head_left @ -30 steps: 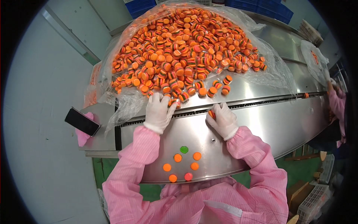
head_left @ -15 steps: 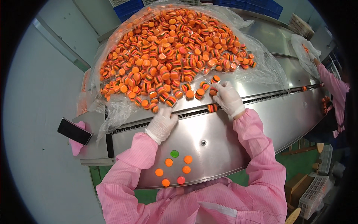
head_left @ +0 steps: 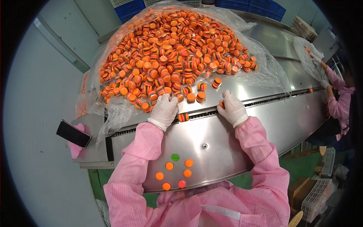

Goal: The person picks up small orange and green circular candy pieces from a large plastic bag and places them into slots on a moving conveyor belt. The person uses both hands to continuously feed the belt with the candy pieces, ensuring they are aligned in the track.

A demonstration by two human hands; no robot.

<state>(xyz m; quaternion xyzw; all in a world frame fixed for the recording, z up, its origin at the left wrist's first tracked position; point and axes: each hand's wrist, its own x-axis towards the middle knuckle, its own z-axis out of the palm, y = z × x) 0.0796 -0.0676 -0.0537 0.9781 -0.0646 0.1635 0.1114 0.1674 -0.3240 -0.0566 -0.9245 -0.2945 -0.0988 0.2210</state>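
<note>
1. Bench (head_left: 227,151): curved stainless steel top across the centre of the frame, with a dark slot (head_left: 264,100) running left to right through the middle.
2. Pile of candies (head_left: 170,49): orange burger-shaped pieces with striped edges, heaped on a clear plastic sheet (head_left: 264,68) in the upper centre, above the slot.
3. Left hand (head_left: 164,109): white glove, pink sleeve, centre of frame just left of middle. Fingers curled loosely, palm down, touching the lower edge of the pile. Cannot tell whether a piece is gripped.
4. Right hand (head_left: 231,108): white glove, centre of frame just right of middle, resting at the slot. Fingers closed narrowly on one orange candy (head_left: 221,104), seen at the fingertips on the hand's left side.
5. One striped candy (head_left: 183,117) stands on edge in the slot, between the two hands and apart from both.
6. Lower centre, near the bench's front edge: a small cluster of discs (head_left: 177,172), one green, one pinkish-red, the rest orange, lying flat and well apart from both hands.
7. Left of frame: a black phone (head_left: 73,133) on a pink cloth (head_left: 75,149), on a small steel shelf beside the bench.
8. Upper right: another person (head_left: 338,102) in pink with white gloves, at a second plastic sheet.
</note>
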